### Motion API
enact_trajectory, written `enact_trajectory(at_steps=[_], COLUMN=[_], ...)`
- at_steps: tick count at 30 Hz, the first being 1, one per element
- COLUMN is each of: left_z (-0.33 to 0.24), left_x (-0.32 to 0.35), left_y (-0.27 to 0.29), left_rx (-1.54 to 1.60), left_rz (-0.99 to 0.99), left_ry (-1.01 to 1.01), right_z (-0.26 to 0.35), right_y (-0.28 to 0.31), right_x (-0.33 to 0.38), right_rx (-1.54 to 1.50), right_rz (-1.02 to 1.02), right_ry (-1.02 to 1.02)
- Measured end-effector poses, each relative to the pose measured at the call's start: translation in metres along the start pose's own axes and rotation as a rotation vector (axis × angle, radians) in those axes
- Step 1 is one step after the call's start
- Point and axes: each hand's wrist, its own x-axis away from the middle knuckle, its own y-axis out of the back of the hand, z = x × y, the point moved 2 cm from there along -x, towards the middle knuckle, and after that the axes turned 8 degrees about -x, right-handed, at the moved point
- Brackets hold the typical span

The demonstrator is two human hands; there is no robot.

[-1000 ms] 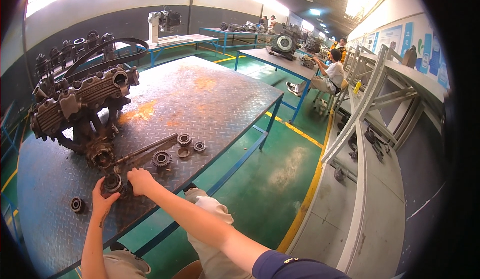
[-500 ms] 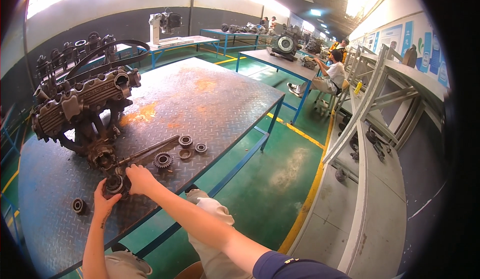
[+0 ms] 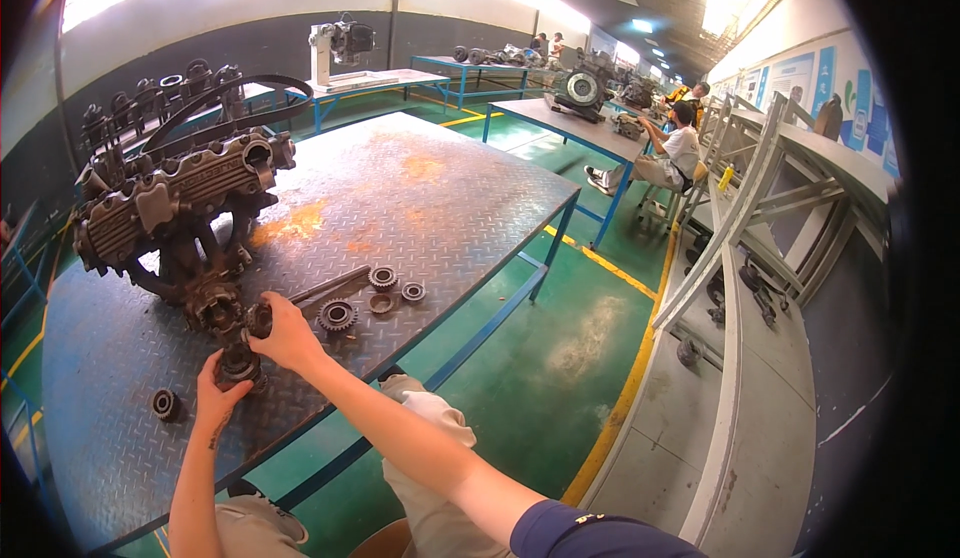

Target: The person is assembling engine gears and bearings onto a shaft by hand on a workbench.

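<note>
My left hand (image 3: 215,396) curls its thumb and fingers around a dark round gear part (image 3: 240,360) at the table's near edge. Just beyond it, my right hand (image 3: 288,334) pinches a small dark round metal part (image 3: 259,319); its exact kind is partly hidden by my fingers. The greasy engine assembly (image 3: 180,198) stands right past my hands, its lower housing (image 3: 215,310) close to my fingertips. To the right lie a long metal shaft (image 3: 335,285), a large toothed gear (image 3: 338,315), two smaller gears (image 3: 382,277) and a plain ring (image 3: 381,304). Another gear (image 3: 164,405) rests left of my left hand.
The rusty tread-plate table (image 3: 480,188) has blue legs. A black belt (image 3: 215,98) loops above the engine. Further off, a seated person (image 3: 675,148) works at another table (image 3: 560,126) bearing an engine. A grey metal rack (image 3: 740,218) runs along the right.
My right hand has moved slightly away from the left one and lifted toward the housing, with the dark round part now visible at its fingers. The left hand keeps its grip. The view has shifted slightly.
</note>
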Motion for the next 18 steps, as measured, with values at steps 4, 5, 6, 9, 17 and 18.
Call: enact_trajectory(at_steps=[4,5,6,9,17,18], left_z=[0.002,0.002,0.003,0.005,0.006,0.007], left_x=[-0.001,-0.001,0.0,0.0,-0.001,0.0], left_y=[-0.002,-0.001,0.0,0.0,-0.001,0.001], left_rx=[-0.019,-0.017,0.018,0.083,0.084,0.084], left_rz=[-0.013,-0.013,-0.006,0.004,-0.005,0.006], left_ry=[-0.001,-0.002,0.015,0.019,0.017,0.025], right_z=[0.007,0.01,0.016,0.03,0.035,0.035], right_y=[0.003,0.003,0.003,0.004,-0.005,-0.008], right_x=[0.0,0.0,0.001,0.005,0.007,0.007], right_rx=[-0.105,-0.103,-0.15,-0.222,-0.281,-0.258], right_rz=[-0.118,-0.118,-0.111,-0.104,-0.061,-0.047], right_ry=[0.117,0.118,0.177,0.269,0.386,0.415])
